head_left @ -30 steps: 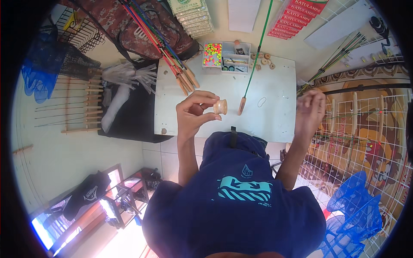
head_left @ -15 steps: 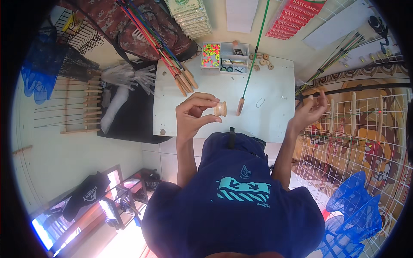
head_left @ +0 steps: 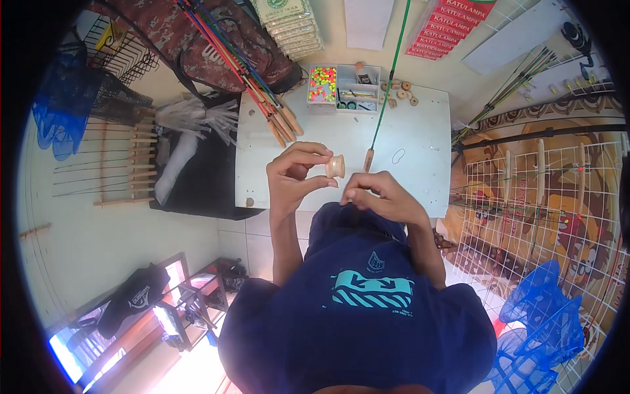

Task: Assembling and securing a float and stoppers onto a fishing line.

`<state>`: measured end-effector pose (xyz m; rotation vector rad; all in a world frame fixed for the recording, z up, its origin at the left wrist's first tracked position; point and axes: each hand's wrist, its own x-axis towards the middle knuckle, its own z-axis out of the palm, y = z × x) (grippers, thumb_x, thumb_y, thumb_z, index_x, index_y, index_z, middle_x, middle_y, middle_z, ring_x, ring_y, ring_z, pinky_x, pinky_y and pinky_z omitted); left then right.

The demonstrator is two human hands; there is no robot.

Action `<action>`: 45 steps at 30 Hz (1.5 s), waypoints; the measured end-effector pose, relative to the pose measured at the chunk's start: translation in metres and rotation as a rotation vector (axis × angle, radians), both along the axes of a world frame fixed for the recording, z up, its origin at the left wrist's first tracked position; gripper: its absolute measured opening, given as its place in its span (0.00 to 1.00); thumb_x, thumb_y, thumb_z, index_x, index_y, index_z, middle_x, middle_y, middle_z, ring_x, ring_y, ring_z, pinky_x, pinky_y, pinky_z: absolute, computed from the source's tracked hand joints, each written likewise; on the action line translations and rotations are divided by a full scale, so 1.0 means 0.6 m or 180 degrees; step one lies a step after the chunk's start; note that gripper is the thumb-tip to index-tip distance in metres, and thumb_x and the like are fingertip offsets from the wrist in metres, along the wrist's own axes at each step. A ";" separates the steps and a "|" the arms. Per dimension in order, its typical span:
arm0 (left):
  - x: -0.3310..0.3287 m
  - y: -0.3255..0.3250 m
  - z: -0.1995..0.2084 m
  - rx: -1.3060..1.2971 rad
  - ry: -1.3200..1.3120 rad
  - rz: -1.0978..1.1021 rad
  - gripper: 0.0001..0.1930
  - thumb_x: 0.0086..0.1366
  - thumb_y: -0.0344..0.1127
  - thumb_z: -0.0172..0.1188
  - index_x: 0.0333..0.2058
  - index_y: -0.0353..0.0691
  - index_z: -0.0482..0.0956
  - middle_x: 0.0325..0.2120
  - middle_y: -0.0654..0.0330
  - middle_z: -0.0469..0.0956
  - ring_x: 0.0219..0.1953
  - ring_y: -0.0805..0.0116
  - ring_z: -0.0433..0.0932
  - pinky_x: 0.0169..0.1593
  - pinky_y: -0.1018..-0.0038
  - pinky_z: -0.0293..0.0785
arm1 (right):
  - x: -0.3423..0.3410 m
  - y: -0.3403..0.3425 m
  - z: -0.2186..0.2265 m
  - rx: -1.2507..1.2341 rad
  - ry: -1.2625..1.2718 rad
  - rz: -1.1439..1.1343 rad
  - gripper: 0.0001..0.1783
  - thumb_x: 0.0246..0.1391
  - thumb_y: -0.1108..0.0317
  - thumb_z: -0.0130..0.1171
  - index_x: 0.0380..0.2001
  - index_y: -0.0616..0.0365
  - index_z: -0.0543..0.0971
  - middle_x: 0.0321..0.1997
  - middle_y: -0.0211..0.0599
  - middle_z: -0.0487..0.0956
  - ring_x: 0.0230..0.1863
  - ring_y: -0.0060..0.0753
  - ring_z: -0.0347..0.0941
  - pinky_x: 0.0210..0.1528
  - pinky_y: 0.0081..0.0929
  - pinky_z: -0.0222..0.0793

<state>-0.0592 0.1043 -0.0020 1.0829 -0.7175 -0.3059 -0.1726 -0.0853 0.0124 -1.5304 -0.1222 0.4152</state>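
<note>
Spool (head_left: 335,166): one, over the table's 6 o'clock side. Table (head_left: 420,141): one, white. Green rod (head_left: 393,69): one, grip toward 6, likely for easy reach. Tray (head_left: 359,111): one, at 12, apparently leaving the middle free. Left hand (head_left: 290,174): thumb and fingertips grasp the spool, seemingly to expose its face. Right hand (head_left: 387,197): curled, spool's 4 o'clock; can't tell if pinching anything. Wooden rings (head_left: 401,94): at least five, tray's 3 o'clock.
</note>
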 end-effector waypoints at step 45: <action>0.004 -0.013 0.035 0.0234 -0.0258 0.0029 0.22 0.40 0.15 0.72 0.39 0.31 0.81 0.40 0.50 0.78 0.45 0.63 0.78 0.49 0.69 0.76 | 0.023 0.026 0.000 0.0785 -0.0377 -0.0701 0.31 0.64 0.51 0.50 0.62 0.59 0.57 0.49 0.42 0.73 0.50 0.30 0.68 0.61 0.36 0.55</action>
